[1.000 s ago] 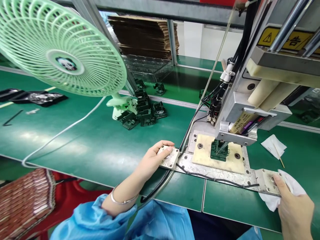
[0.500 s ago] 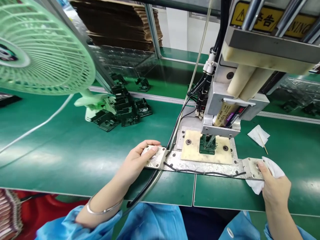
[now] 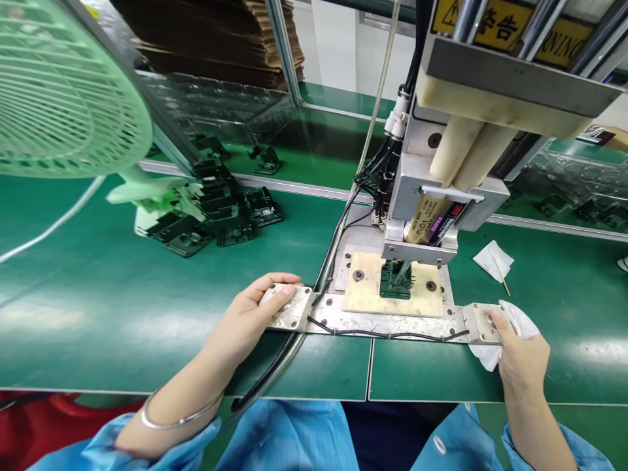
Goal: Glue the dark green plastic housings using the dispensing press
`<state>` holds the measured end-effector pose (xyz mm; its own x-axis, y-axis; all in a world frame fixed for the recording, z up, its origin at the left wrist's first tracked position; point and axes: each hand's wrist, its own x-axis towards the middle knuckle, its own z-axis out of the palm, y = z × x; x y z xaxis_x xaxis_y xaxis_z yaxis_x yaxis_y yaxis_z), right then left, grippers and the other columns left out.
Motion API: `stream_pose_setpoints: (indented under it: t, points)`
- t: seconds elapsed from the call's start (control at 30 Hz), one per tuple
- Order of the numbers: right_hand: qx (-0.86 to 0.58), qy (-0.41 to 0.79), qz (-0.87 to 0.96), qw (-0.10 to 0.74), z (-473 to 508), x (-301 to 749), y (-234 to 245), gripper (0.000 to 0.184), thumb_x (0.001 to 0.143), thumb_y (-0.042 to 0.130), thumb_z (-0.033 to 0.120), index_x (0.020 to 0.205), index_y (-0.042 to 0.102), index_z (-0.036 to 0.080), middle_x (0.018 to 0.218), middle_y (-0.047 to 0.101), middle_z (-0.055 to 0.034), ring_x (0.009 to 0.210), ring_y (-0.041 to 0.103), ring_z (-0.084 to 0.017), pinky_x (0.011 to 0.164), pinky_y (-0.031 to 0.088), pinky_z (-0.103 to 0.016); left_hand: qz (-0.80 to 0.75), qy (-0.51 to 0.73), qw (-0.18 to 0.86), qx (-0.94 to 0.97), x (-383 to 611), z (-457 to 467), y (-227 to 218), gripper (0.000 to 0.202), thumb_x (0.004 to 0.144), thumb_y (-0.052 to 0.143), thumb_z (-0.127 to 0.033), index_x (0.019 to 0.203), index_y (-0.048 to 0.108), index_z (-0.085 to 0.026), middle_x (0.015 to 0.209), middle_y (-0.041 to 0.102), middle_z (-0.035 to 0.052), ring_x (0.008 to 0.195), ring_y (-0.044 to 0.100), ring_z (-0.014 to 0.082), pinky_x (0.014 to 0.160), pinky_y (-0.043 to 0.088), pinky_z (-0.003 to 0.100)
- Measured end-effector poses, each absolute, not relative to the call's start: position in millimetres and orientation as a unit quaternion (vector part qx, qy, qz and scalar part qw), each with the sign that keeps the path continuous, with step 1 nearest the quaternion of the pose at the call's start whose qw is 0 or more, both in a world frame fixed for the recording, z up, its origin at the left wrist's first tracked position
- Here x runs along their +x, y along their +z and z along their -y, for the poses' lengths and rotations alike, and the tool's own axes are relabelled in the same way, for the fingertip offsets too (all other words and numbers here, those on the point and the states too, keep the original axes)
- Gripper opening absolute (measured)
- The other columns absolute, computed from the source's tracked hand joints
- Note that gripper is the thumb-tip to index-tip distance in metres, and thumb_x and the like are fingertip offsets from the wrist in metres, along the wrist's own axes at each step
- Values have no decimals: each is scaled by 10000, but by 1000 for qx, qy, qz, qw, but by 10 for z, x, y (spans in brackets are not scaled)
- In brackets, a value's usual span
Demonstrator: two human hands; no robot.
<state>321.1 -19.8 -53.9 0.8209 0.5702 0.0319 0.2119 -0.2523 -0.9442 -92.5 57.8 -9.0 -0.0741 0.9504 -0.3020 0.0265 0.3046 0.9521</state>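
Note:
My left hand [image 3: 250, 314] grips the metal button block [image 3: 285, 309] at the left end of the machine's base, its thumb on top over the button. At the base's other end, the thumb of my right hand [image 3: 524, 356] rests on the right button block [image 3: 483, 320]. Its fingers curl underneath with a crumpled white tissue [image 3: 521, 320] between hand and block. Between the hands, a dark green plastic part [image 3: 395, 288] sits on the cream fixture plate [image 3: 356, 299]. Over it stands a dispensing press holding a glue cartridge [image 3: 432, 219], with a clear nozzle down at the part.
Several dark plastic parts [image 3: 216, 203] are piled by the green fan [image 3: 63, 104] on the left. Cables [image 3: 289, 353] run past the left block over the table edge. A folded white wipe [image 3: 490, 258] and a wooden stick [image 3: 501, 275] lie at right. Clear trays [image 3: 220, 108] stand behind.
The whole view has shifted, so everything appears slightly further left. Both hands stay on their blocks, and the plastic part remains on the plate under the nozzle.

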Motion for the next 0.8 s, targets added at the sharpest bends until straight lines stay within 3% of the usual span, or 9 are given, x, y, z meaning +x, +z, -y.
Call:
stream_pose_setpoints:
  t: [0.43, 0.63, 0.8]
  points:
    - [-759, 184, 224, 583, 197, 3217, -567, 616, 582, 893, 532, 1038, 751, 142, 1043, 740, -125, 988, 697, -309, 844, 589, -382, -595, 421, 538, 424, -946, -579, -111, 509, 665, 812, -587, 990, 671, -222, 806, 697, 0, 629, 578, 138, 554, 438, 192]
    - [-757, 171, 243, 581, 191, 3172, -516, 605, 596, 880, 538, 1011, 751, 117, 998, 744, -139, 924, 709, -316, 762, 611, -375, -603, 412, 519, 443, -940, -580, -105, 539, 697, 773, -609, 1024, 652, -197, 811, 668, 19, 638, 580, 157, 572, 443, 229]
    - [-743, 175, 212, 610, 159, 3111, -447, 646, 516, 909, 528, 997, 757, 125, 993, 746, -130, 900, 710, -314, 735, 618, -372, -607, 409, 525, 434, -941, -575, -96, 518, 713, 772, -587, 1041, 649, -205, 799, 663, -4, 644, 558, 136, 577, 425, 211]
